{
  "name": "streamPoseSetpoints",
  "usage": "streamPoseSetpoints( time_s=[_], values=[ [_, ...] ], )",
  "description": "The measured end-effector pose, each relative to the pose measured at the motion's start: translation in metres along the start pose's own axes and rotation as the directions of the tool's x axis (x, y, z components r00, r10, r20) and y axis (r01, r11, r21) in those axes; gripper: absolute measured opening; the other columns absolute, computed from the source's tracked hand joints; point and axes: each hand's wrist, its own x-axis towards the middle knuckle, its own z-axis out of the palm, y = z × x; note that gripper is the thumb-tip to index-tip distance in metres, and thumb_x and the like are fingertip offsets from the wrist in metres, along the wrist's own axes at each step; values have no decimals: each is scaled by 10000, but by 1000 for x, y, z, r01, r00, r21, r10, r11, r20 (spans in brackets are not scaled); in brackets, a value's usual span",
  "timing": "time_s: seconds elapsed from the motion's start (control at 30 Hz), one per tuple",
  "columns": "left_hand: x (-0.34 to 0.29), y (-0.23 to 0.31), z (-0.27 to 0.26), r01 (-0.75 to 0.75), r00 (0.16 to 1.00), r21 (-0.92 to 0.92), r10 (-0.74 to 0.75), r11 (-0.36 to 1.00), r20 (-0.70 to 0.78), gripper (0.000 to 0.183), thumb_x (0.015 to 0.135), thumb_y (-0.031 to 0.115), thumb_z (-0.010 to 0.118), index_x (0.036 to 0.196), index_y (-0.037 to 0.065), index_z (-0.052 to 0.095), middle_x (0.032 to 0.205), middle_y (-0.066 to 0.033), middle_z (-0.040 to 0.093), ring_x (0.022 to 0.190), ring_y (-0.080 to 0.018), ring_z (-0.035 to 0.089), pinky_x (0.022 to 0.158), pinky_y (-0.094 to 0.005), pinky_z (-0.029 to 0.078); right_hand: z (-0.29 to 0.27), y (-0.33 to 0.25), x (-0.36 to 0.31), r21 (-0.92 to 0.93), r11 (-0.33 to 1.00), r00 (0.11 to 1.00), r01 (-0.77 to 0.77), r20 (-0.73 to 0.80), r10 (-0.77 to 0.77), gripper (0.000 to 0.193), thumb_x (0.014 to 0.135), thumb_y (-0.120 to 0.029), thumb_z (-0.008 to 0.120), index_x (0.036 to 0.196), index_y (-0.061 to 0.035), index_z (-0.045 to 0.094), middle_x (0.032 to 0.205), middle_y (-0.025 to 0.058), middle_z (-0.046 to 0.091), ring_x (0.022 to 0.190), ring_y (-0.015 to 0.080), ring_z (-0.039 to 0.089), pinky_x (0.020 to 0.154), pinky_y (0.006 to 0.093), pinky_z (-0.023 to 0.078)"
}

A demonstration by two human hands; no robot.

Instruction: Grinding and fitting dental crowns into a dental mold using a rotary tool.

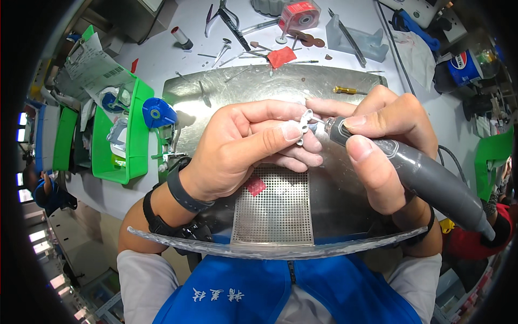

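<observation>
Between the thumb and fingers of my left hand (pixel 253 137) is a small whitish, lobed dental piece (pixel 305 127). My right hand (pixel 394 135) is wrapped round a dark grey rotary handpiece (pixel 431 175), its cord end pointing to the lower right. The handpiece's thin tip (pixel 318 119) reaches the dental piece from the right; whether it touches I cannot tell. Pale dust coats the fingertips of my left hand. Both hands are above a metal work tray (pixel 216 81) with a perforated plate (pixel 272 208), on which a red scrap (pixel 256 186) lies.
On the left stands a green bin (pixel 137 146) with papers and a blue round dispenser (pixel 159 112). Pliers (pixel 229 24), loose burs, a red tape dispenser (pixel 302 15) and a translucent holder (pixel 361 40) lie at the back. A clear shield's edge (pixel 280 249) curves across the front.
</observation>
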Motion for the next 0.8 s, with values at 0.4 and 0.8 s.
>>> streamPoseSetpoints(
  time_s=[0.4,0.8],
  values=[
    [0,-3,-2,-30,999,-52,31,998,20,372,1042,106,609,1339,-114,565,1103,-231,727,996,-294,761,859,-343,636,3,3,2,-35,998,998,59,2,-59,82,922,-22,577,995,-15,541,821,105,556,766,149,567,1035,595,546],
    [0,-3,1,-49,999,27,49,998,-15,336,1034,94,632,1289,-120,586,1070,-213,741,968,-265,762,836,-332,634,5,-1,2,-64,998,1000,5,-15,-6,73,909,-13,590,948,-15,527,791,95,540,741,141,545,1032,590,545]
  ],
)
